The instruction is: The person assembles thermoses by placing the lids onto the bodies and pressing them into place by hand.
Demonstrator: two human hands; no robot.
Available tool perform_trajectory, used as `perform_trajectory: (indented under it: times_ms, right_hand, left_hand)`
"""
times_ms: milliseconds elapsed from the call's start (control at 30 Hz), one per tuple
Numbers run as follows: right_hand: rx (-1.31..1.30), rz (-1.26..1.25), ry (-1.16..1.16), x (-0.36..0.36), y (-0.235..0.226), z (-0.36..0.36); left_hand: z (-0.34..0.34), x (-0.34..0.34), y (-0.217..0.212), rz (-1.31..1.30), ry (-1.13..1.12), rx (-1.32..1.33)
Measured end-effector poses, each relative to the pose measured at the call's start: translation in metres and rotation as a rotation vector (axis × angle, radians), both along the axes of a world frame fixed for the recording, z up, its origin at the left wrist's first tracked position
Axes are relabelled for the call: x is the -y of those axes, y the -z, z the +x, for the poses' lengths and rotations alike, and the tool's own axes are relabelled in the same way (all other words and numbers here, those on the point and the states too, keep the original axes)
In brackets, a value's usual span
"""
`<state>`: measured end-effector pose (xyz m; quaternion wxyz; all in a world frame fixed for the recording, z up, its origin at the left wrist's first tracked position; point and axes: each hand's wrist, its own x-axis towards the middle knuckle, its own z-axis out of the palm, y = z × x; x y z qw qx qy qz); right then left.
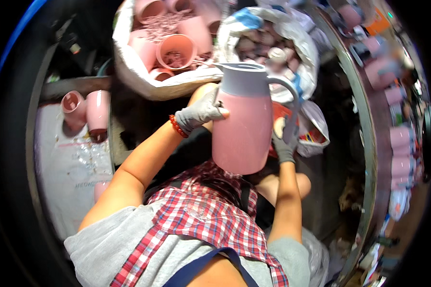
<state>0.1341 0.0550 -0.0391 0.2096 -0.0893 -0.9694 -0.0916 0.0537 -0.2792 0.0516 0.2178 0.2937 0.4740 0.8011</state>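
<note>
A pink jug (244, 134) with a grey collar, spout and handle is held upright in front of my lap. My left hand (201, 112), in a grey glove with bare fingertips, grips its left side just below the collar; most of those fingers are hidden behind the jug. On the other side my right hand (283, 143), gloved the same way, is closed at the lower end of the grey handle (292, 103). A red bead bracelet (178, 126) circles my left wrist.
Beyond the jug stands a white sack (134, 79) of pink jug bodies and shavings. Another white sack (311, 60) holds small pieces. Two pink jug bodies (97, 111) rest on the left-hand table (57, 158). Several pink and grey jugs line the bench (376, 191) at right.
</note>
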Motion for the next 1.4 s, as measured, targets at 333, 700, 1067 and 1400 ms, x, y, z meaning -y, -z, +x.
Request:
perform_trajectory:
  times_ms: [333,700,1067,1400]
  right_hand:
    - [0.378,-1.425,-0.462,0.125,-0.221,0.041]
    - [-0.831,-0.466,0.079,-0.155,-0.345,0.132]
    - [-0.945,-0.815,0.385,-0.252,-0.36,0.103]
    - [-0.105,-0.098,-0.362,-0.051,-0.28,0.009]
  left_hand:
    - [0.034,0.067,-0.012,-0.234,-0.179,-0.288]
    - [0.05,0.525,0.261,-2.131,-0.498,-0.276]
    - [0.019,0.476,0.253,-2.26,-0.939,-0.091]
    - [-0.003,0.368,-0.022,-2.045,-0.94,-0.358]
